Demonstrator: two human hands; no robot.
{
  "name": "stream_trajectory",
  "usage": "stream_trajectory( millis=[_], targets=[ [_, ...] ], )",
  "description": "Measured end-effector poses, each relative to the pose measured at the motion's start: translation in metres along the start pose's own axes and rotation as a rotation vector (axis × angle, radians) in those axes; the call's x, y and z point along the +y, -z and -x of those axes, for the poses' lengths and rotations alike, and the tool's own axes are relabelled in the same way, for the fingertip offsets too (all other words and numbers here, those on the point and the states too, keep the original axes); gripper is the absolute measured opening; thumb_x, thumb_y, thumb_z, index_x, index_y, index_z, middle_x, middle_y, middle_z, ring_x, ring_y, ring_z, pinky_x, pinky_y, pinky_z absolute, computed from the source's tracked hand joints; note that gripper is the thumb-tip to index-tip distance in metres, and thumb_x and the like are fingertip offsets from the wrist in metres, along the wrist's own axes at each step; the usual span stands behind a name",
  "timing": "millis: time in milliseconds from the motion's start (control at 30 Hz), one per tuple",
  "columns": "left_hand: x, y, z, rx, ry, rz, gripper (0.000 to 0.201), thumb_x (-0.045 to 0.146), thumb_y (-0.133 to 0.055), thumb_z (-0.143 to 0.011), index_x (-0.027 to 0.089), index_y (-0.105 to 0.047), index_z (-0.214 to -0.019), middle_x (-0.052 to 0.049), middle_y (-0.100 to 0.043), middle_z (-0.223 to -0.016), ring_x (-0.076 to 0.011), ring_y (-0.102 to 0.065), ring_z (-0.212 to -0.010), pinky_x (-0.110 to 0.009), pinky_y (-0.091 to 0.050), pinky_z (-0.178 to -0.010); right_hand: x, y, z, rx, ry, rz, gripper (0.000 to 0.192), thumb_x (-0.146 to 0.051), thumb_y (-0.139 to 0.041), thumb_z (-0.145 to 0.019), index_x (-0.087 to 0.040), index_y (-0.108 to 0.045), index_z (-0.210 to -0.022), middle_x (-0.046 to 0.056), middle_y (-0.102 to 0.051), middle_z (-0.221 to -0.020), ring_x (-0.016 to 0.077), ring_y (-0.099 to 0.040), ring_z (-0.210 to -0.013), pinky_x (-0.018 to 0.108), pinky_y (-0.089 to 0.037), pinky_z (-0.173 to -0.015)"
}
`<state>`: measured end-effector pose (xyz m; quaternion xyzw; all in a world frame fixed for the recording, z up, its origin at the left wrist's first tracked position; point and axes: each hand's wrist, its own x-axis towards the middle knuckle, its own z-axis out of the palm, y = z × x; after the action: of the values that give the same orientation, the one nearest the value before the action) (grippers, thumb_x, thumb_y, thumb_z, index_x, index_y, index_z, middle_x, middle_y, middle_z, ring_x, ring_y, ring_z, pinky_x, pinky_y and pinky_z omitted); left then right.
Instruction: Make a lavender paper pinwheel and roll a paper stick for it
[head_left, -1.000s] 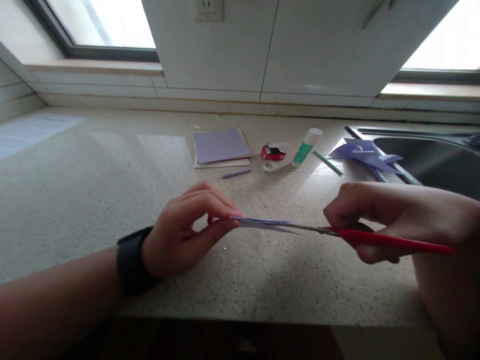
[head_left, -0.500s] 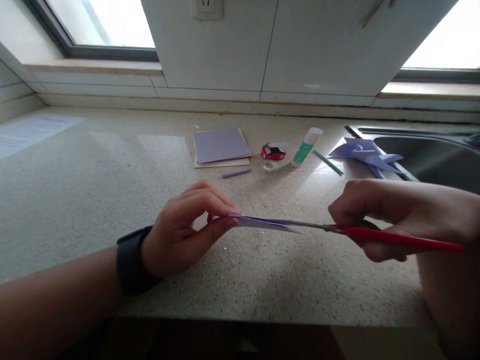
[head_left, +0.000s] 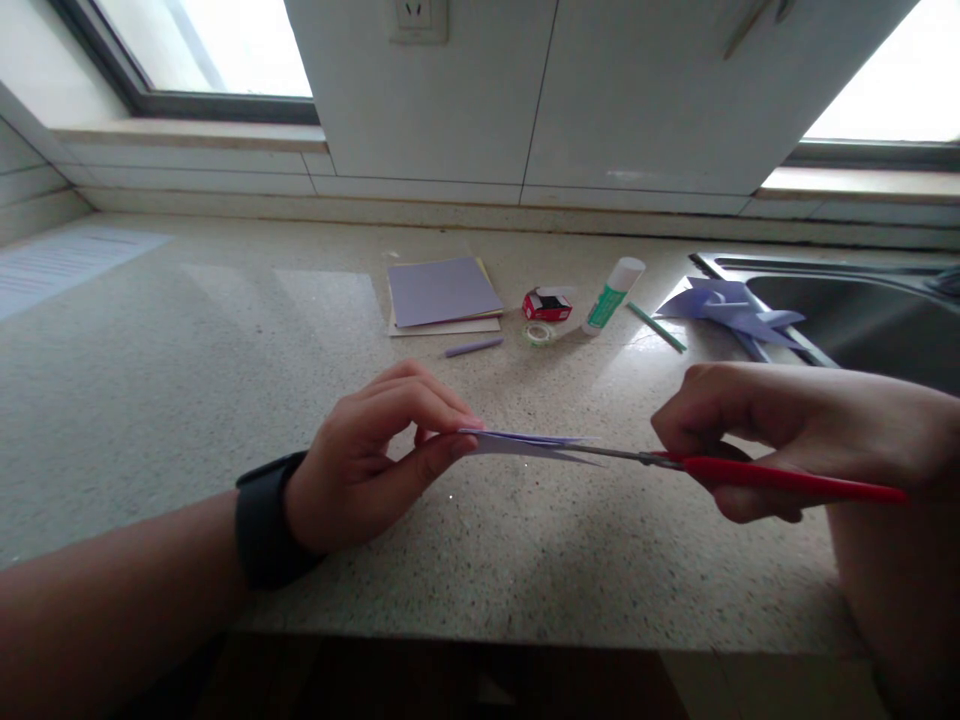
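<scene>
Above the near part of the counter (head_left: 525, 580), the person's left hand (head_left: 379, 455) pinches the purple paper (head_left: 517, 440) by its left end, seemingly to steady it and leave its right end open to the red-handled scissors (head_left: 739, 473) gripped in the right hand (head_left: 757, 425).

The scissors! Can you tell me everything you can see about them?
The scissors have a red handle that looks like plastic and thin, grey blades that look like metal. They're held edge-on to the camera, nearly level, above the counter. The right hand grips the handle. The blades point left, with their tips hidden among the layers of purple paper in the left hand. From this side, I can't tell how wide the blades are open.
</scene>
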<state>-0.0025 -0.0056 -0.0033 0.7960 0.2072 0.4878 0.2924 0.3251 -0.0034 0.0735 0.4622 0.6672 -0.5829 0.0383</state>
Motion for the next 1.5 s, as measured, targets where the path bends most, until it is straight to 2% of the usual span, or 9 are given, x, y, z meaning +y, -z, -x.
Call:
stream_trajectory(
  millis=[133,267,400,533,733,1100,1400,1500],
  targets=[
    [0.001,0.000,0.000,-0.018,-0.006,-0.003,0.015,0.012,-0.068,-0.092,0.024,-0.071,-0.101,-0.005,-0.071,-0.088,-0.0174,-0.062,-0.077,-0.033,-0.053,-0.064,0.002,-0.002,-0.003,0.009,0.063,0.001,0.042,-0.055,-0.077,-0.077,-0.015,-0.064,-0.074,-0.002,-0.058,-0.063,0.0060,-0.054,-0.046,0.015,-0.043,-0.042],
    [0.001,0.001,-0.001,-0.052,-0.022,-0.006,0.018,0.010,-0.068,-0.091,0.025,-0.070,-0.102,-0.005,-0.073,-0.092,-0.0180,-0.063,-0.080,-0.035,-0.054,-0.066,-0.003,-0.003,-0.009,-0.051,0.134,0.006,0.036,-0.050,-0.077,-0.080,-0.016,-0.064,-0.075,-0.003,-0.058,-0.061,0.0067,-0.055,-0.046,0.015,-0.044,-0.042],
    [0.002,0.001,-0.002,-0.044,-0.024,-0.013,0.020,0.011,-0.068,-0.091,0.026,-0.070,-0.103,-0.004,-0.073,-0.091,-0.0180,-0.063,-0.078,-0.034,-0.054,-0.065,-0.009,-0.001,-0.012,-0.134,0.096,-0.020,0.036,-0.048,-0.079,-0.078,-0.016,-0.065,-0.074,-0.002,-0.060,-0.061,0.0076,-0.057,-0.047,0.016,-0.046,-0.043],
    [0.001,0.000,0.000,-0.032,-0.008,-0.001,0.018,0.010,-0.068,-0.091,0.024,-0.071,-0.102,-0.005,-0.072,-0.091,-0.0172,-0.062,-0.078,-0.033,-0.053,-0.066,-0.007,-0.001,-0.006,-0.063,0.037,-0.009,0.039,-0.052,-0.080,-0.076,-0.016,-0.065,-0.074,-0.002,-0.061,-0.061,0.0069,-0.057,-0.047,0.015,-0.045,-0.043],
    [0.000,-0.001,0.000,-0.005,0.003,0.029,0.015,0.009,-0.068,-0.091,0.021,-0.071,-0.100,-0.005,-0.070,-0.089,-0.0160,-0.061,-0.078,-0.031,-0.052,-0.066,-0.007,-0.003,-0.002,0.010,0.038,-0.021,0.034,-0.047,-0.079,-0.076,-0.017,-0.064,-0.067,-0.004,-0.059,-0.057,0.0044,-0.054,-0.044,0.011,-0.043,-0.041],
    [0.001,0.001,0.001,-0.038,0.018,0.020,0.017,0.008,-0.067,-0.090,0.021,-0.070,-0.101,-0.005,-0.071,-0.092,-0.0164,-0.062,-0.080,-0.032,-0.052,-0.068,-0.004,-0.004,-0.005,-0.004,0.092,-0.027,0.031,-0.045,-0.078,-0.079,-0.017,-0.066,-0.071,-0.005,-0.062,-0.057,0.0038,-0.055,-0.044,0.011,-0.042,-0.041],
    [0.003,0.000,0.000,-0.065,-0.008,-0.002,0.018,0.007,-0.067,-0.091,0.021,-0.070,-0.102,-0.004,-0.072,-0.093,-0.0164,-0.063,-0.081,-0.032,-0.053,-0.068,-0.006,-0.007,-0.023,-0.129,0.191,0.001,0.032,-0.041,-0.078,-0.082,-0.016,-0.062,-0.072,-0.003,-0.059,-0.053,0.0079,-0.054,-0.044,0.016,-0.040,-0.041],
    [0.003,0.000,0.000,-0.073,-0.003,0.006,0.017,0.008,-0.067,-0.091,0.020,-0.070,-0.101,-0.005,-0.072,-0.094,-0.0162,-0.063,-0.082,-0.032,-0.053,-0.068,-0.006,-0.009,-0.026,-0.132,0.202,-0.010,0.033,-0.042,-0.078,-0.081,-0.016,-0.061,-0.071,-0.003,-0.058,-0.053,0.0080,-0.053,-0.043,0.016,-0.040,-0.040]
  ],
)
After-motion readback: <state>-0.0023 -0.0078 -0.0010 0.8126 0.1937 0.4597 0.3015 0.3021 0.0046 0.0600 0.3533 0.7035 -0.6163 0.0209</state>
